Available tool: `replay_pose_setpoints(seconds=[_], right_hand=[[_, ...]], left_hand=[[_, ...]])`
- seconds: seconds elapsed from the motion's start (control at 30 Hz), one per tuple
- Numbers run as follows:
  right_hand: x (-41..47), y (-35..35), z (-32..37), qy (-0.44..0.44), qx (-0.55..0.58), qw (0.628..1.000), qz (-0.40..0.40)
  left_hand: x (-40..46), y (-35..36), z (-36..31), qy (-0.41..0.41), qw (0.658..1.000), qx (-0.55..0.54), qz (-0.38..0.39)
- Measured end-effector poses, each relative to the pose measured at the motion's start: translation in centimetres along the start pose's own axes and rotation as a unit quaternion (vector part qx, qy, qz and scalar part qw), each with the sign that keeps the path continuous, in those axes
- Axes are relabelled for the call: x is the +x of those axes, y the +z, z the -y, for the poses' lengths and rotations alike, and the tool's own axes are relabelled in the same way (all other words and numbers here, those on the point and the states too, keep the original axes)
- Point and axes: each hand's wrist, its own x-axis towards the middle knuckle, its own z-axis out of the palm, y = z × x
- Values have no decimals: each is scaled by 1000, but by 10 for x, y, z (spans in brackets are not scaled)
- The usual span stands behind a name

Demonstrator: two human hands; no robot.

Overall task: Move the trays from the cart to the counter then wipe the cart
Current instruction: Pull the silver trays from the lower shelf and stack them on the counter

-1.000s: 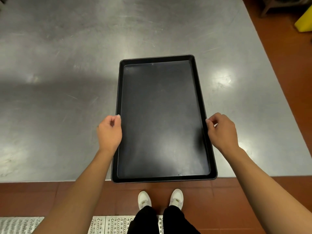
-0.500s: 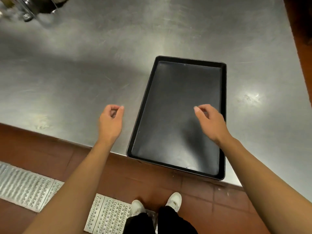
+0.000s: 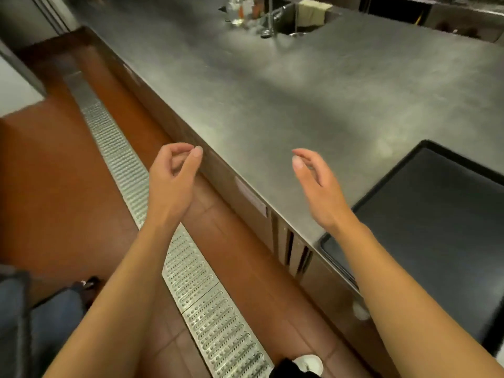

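Fingers point(image 3: 191, 162) loosely curled, flat black tray point(image 3: 425, 214)

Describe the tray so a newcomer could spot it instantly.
Start at the long steel counter that fills the upper right. Follow its near edge rightward, past the right hand. The tray lies flat there: black, rectangular, shallow-rimmed, the only dark slab on the grey metal.

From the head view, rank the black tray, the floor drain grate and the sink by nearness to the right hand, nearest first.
From the right hand:
1. Black tray, on the counter just to its right.
2. Floor drain grate, down on the left, past the left hand.
3. Sink, far end of the counter, top of view.
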Motion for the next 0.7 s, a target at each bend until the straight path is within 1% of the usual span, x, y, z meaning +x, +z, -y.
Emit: replay_pose_setpoints(seconds=[0.07, 0.17, 0.27, 0.37, 0.43, 0.53, 0.63, 0.7], right_hand=[[-5, 26, 22, -15, 8, 999, 38], [-30, 86, 60, -50, 20, 991, 124], [-62, 133, 82, -84, 27, 980, 178], [-100, 173, 99, -86, 86, 965, 234], [-126, 201, 110, -87, 122, 947, 285], [-158, 237, 117, -92, 119, 915, 374], [-190, 258, 122, -91, 94, 864, 485], [-208, 264, 125, -103, 86, 830, 542]], left_hand=[[-7, -36, -2, 0, 1000, 12, -27], [-38, -120, 0, -14, 994, 17, -104], [-84, -190, 4, -29, 984, 19, -176], [-139, -242, 2, -43, 970, 25, -239], [-180, -275, -5, -52, 956, 23, -289], [-239, -311, -15, -63, 927, 4, -369], [-308, -326, -24, -75, 880, -8, -469], [-355, -321, -29, -82, 849, -2, -521]])
